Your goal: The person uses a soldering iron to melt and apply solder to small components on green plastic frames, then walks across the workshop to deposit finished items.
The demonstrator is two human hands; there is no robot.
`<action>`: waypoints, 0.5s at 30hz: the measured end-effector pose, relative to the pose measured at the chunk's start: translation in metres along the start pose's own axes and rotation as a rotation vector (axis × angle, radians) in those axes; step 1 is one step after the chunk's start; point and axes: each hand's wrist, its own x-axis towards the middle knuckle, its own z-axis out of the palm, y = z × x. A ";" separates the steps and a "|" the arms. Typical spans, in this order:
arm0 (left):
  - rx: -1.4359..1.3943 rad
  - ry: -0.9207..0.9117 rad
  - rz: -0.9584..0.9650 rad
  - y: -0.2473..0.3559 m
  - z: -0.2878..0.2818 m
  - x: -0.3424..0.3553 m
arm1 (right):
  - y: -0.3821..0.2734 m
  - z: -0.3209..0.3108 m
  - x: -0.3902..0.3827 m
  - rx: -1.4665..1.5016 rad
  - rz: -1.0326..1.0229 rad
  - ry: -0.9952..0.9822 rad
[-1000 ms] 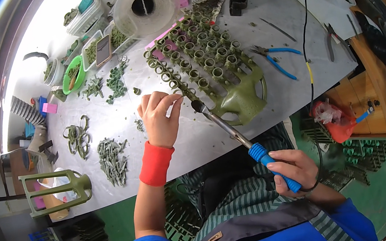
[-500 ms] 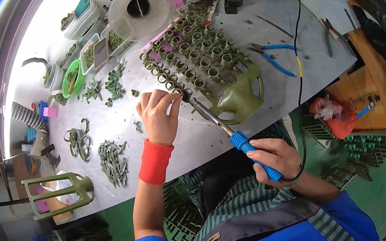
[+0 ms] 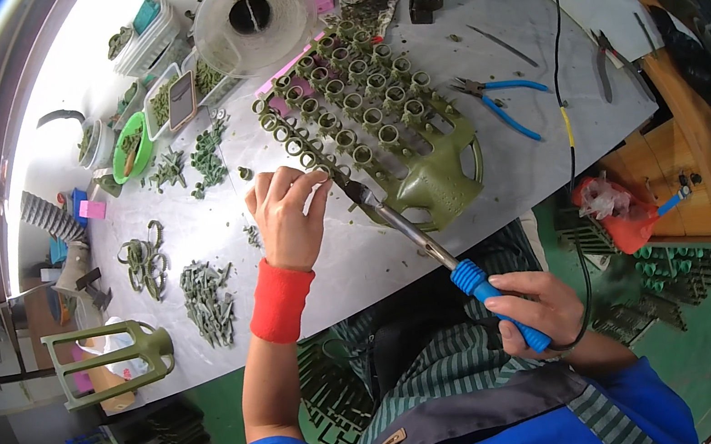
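Observation:
My right hand (image 3: 539, 314) is closed around the blue grip of a soldering iron (image 3: 417, 236) with a broad, dark flat tip. Its tip is beside the front end of the left row of rings on an olive-green assembly (image 3: 438, 191). That assembly has several rows of small ring-topped parts and a smooth, rounded near end with loop handles. My left hand (image 3: 285, 214), wearing a red wristband (image 3: 282, 302), pinches a small green ring (image 3: 323, 173) at the row's near end, just left of the iron's tip. The fingers partly hide this ring.
Loose green pieces (image 3: 209, 301) lie in piles at left, near a green bowl (image 3: 129, 145) and a phone (image 3: 182, 99). Blue-handled pliers (image 3: 503, 103) are at right, before the iron's black cable (image 3: 559, 63). A round clear container (image 3: 254, 21) stands behind. An olive frame (image 3: 110, 362) overhangs the left edge.
My right hand has drawn the iron right and toward me, so its tip sits farther from my left fingers. The cable has swung right. My left hand has shifted slightly left, still pinching.

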 end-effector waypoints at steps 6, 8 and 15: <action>-0.293 0.140 -0.378 -0.044 -0.039 -0.020 | -0.006 -0.012 -0.001 0.049 0.022 -0.053; -0.268 0.205 -0.558 -0.071 -0.051 -0.041 | -0.004 -0.010 -0.005 0.069 0.056 -0.055; -0.161 0.005 -0.603 -0.123 -0.032 -0.100 | -0.010 -0.017 -0.004 0.098 0.081 -0.037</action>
